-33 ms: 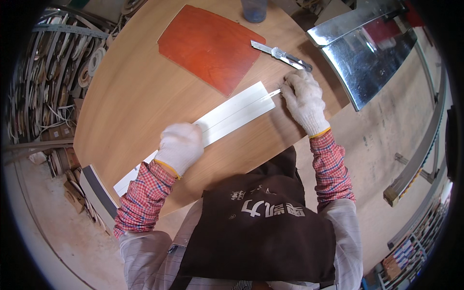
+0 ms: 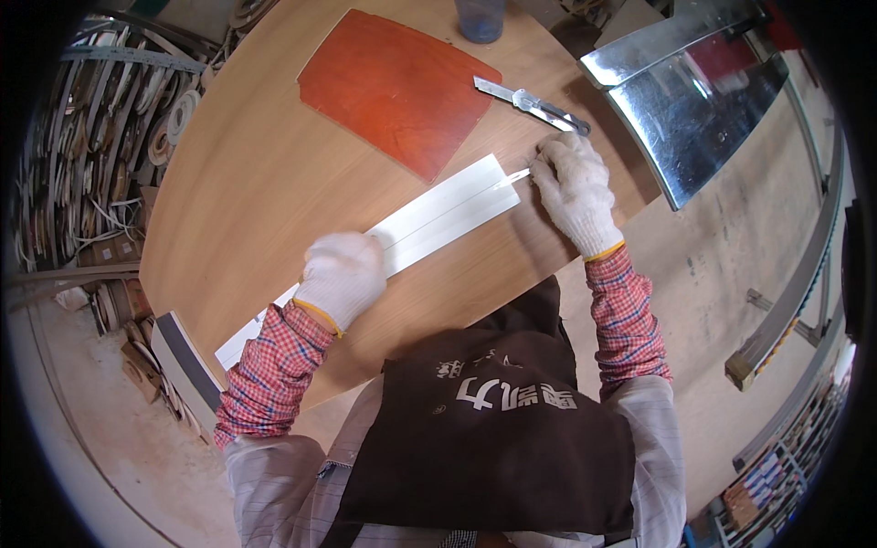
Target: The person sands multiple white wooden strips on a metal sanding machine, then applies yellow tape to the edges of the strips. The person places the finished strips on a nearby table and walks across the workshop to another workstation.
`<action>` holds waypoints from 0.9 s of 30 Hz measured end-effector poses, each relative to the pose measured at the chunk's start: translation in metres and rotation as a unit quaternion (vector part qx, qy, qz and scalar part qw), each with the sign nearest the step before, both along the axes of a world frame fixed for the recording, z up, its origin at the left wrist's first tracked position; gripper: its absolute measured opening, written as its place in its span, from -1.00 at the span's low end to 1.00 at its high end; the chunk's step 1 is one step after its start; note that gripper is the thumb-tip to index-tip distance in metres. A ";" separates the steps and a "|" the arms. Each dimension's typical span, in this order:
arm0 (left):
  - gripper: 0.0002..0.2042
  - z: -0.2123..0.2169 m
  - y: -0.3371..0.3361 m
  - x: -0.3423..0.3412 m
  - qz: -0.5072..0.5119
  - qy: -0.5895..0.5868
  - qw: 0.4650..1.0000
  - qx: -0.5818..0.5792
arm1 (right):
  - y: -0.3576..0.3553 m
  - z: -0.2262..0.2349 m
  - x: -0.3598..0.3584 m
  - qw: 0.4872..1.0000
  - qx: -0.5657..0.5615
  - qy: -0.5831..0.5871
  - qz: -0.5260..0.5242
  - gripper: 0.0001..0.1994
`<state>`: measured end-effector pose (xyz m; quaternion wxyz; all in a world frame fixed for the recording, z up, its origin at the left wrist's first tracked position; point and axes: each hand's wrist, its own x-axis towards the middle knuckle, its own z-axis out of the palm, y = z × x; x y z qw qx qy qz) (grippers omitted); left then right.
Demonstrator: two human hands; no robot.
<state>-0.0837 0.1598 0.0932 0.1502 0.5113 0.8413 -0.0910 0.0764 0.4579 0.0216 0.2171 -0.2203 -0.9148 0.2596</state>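
Note:
A long white strip (image 2: 448,216) with a line along its length lies slantwise across the wooden board (image 2: 237,183). My left hand (image 2: 344,279), in a white knitted glove, is closed over the strip's middle; its fingertips are blurred. My gloved right hand (image 2: 574,183) pinches a thin, pale, pointed tool (image 2: 519,174) whose tip meets the strip's right end. The tool's exact kind is hidden by the fingers. Just beyond my right hand lies a utility knife (image 2: 525,100) with its blade out. An orange-red panel (image 2: 393,91) rests on the board behind the strip.
A bluish cup (image 2: 481,20) stands at the far edge. Shiny metal panels (image 2: 694,110) jut beside the board at right. Coiled edging strips (image 2: 110,137) fill a rack at left. A long metal rail (image 2: 790,292) runs along the right side.

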 end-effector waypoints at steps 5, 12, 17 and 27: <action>-0.74 0.005 0.025 0.002 0.046 -0.041 0.990 -0.125 | 0.001 -0.003 0.002 1.000 0.006 -0.009 0.005 -0.88; -0.29 0.018 0.047 0.018 -0.014 0.030 0.999 -0.023 | 0.003 -0.008 0.002 1.000 0.020 0.008 0.018 -0.89; -0.16 -0.004 0.074 0.033 0.062 -0.007 0.997 -0.045 | 0.003 -0.015 0.003 0.998 0.022 0.042 0.027 -0.89; -0.24 -0.013 0.074 0.027 0.075 -0.048 0.996 0.021 | 0.001 -0.010 0.006 0.999 0.045 -0.001 0.021 -0.88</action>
